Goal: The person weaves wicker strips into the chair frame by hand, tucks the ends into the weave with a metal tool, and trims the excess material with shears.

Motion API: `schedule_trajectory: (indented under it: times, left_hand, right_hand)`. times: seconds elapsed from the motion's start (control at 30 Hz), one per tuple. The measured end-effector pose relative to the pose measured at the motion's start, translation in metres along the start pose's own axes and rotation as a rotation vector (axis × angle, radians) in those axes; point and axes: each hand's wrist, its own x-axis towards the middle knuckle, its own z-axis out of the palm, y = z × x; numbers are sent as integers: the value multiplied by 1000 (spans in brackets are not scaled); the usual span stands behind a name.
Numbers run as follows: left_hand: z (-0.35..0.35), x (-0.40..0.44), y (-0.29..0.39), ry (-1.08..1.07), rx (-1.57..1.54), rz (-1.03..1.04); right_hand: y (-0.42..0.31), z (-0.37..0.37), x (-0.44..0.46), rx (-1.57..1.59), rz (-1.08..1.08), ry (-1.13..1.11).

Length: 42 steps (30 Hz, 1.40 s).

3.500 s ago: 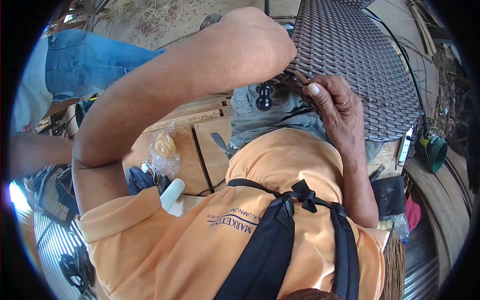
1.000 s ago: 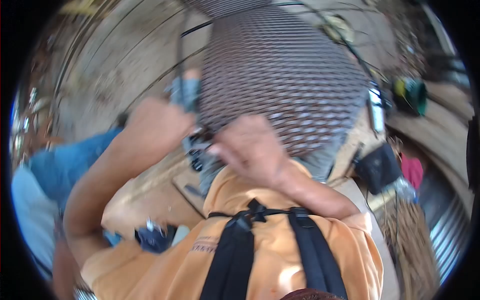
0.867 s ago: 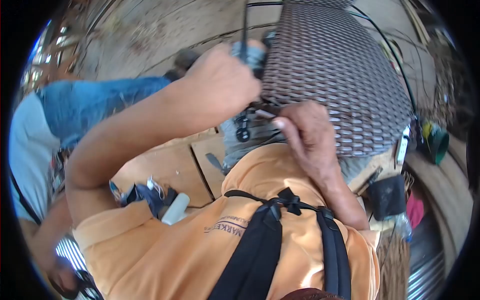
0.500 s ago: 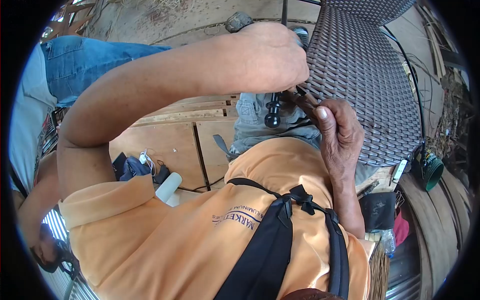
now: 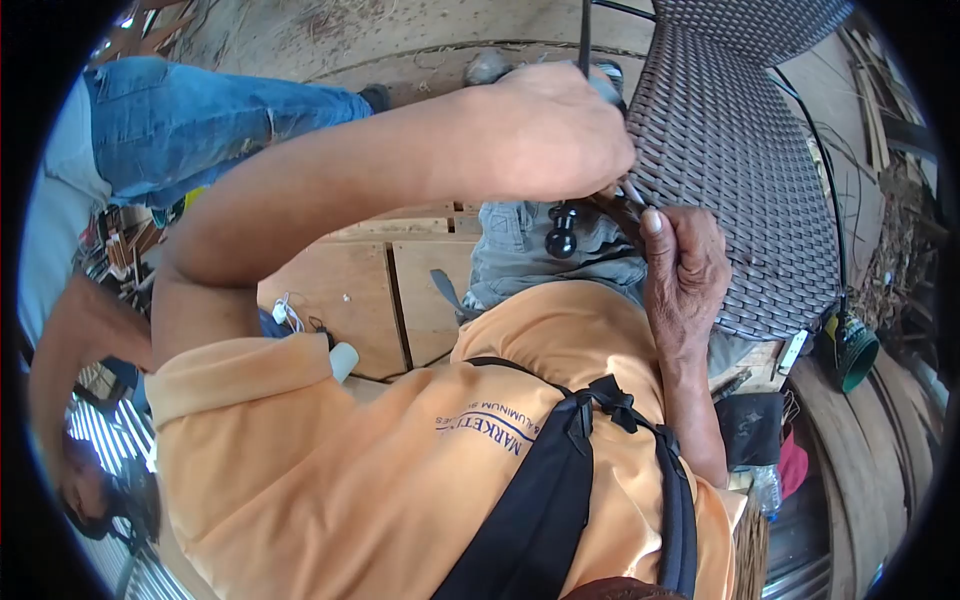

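My left hand (image 5: pixel 565 130) is closed, its back to the camera, at the left edge of the dark woven wicker seat (image 5: pixel 740 180). What its fingers grip is hidden behind the hand. Just to its right, my right hand (image 5: pixel 685 255) pinches a brown strip (image 5: pixel 627 212) between thumb and fingers, close against the wicker's edge. A black round-ended knob (image 5: pixel 562 240) sticks out below my left hand, over my grey trousers (image 5: pixel 505 262).
Another person in blue jeans (image 5: pixel 180 125) is at the left. Wooden boards (image 5: pixel 335 300) with a white cable and a pale roll (image 5: pixel 343 361) lie lower left. A green-rimmed container (image 5: pixel 855 360), a white power strip (image 5: pixel 793 352) and a black pouch (image 5: pixel 750 428) are at the right.
The view swung away and back. Since half a second ago, my left hand and the black knob have shifted slightly right in view. My right hand still pinches the strip.
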Motion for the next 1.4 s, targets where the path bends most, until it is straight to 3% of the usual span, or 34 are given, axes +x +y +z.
schedule_trajectory:
  times: [0.17,0.67,0.87,1.0,1.1,1.2,1.3,1.4]
  left_hand:
    - [-4,0,3,58,143,18]
    - [-26,27,17,-266,339,33]
    - [-15,18,-1,-59,140,73]
    - [-6,26,8,-125,317,113]
    - [-10,25,-5,-71,23,146]
    - [-12,21,-5,-96,-5,124]
    - [-14,20,-6,-239,-71,-25]
    - [-1,13,-12,-129,-115,-31]
  right_hand:
    - [1,-1,0,74,37,-5]
    - [3,1,-1,107,-12,53]
    - [1,4,-2,36,-14,70]
    - [1,7,-3,45,-16,99]
    - [0,8,-5,146,76,128]
    - [2,9,-7,196,112,146]
    - [0,3,-1,58,16,26]
    - [1,1,1,-65,-17,-48]
